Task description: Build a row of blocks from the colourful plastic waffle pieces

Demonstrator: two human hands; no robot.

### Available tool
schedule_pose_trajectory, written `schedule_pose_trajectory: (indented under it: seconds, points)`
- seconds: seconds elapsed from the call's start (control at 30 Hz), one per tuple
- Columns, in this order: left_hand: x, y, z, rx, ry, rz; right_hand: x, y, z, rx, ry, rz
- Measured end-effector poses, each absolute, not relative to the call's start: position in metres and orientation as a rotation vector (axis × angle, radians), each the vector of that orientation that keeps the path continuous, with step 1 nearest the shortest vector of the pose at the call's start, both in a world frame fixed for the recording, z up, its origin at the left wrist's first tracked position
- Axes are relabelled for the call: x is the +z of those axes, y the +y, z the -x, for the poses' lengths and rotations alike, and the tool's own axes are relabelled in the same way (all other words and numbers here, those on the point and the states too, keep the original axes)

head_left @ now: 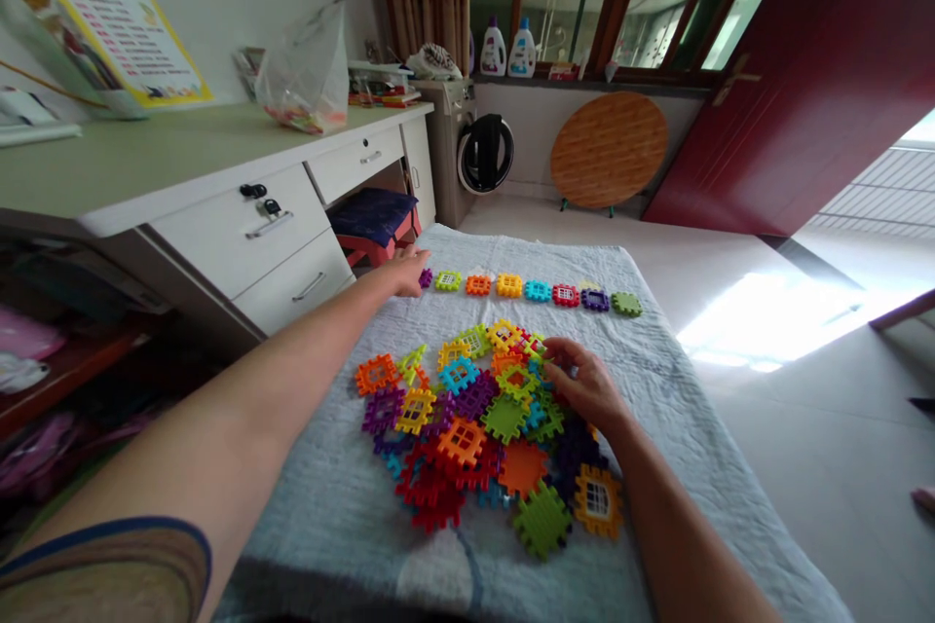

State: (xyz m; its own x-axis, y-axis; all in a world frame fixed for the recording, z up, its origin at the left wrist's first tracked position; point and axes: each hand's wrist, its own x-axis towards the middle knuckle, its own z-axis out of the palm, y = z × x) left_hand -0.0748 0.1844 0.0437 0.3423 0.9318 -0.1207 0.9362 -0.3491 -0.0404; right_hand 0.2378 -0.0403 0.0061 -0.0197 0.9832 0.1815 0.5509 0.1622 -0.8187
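My left hand (406, 273) reaches to the far left of the cloth, its fingers closed on a purple building tile (426, 278) that they partly cover. To its right runs a spaced row of notched plastic tiles: lime (448, 281), orange (478, 285), yellow (509, 286), blue (539, 291), red (565, 296), dark purple (594, 300) and green (626, 304). Nearer me lies a loose heap of mixed tiles, with an orange tile (462, 441) on top. At the heap's right edge, my right hand (588, 384) has its bent fingertips at a lime-green tile (535, 345).
A pale blue cloth (657, 467) covers the table. Left stands a white desk (241, 156) with drawers and a plastic bag (311, 78); a stool (376, 219) is under it. Behind are a washing machine (445, 146), a round wooden tabletop (610, 151) and a red door (789, 88).
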Motion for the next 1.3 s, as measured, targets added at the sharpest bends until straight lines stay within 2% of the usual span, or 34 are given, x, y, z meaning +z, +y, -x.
schedule_pose_trajectory:
  seconds: [0.27, 0.4, 0.57, 0.8, 1.07, 1.3]
  points:
    - [0.064, 0.041, 0.061, 0.196, 1.441, -2.672, 0.008, -0.04, -0.24, 0.676, -1.607, 1.468]
    - [0.059, -0.021, 0.086, 0.16, 1.531, -2.465, 0.012, -0.043, -0.244, 0.677, -1.684, 1.436]
    - [0.031, -0.071, 0.119, 0.049, 1.524, -2.393, 0.017, -0.044, -0.252, 0.635, -1.68, 1.444]
    - [0.007, -0.094, 0.095, 0.137, 1.601, -2.393, 0.011, -0.043, -0.254, 0.591, -1.816, 1.531]
    - [0.014, -0.09, 0.07, 0.32, 1.452, -2.409, 0.003, -0.039, -0.254, 0.573, -1.938, 1.524]
    - [0.016, -0.092, 0.053, 0.626, 1.431, -2.329, 0.013, -0.045, -0.252, 0.59, -2.011, 1.429]
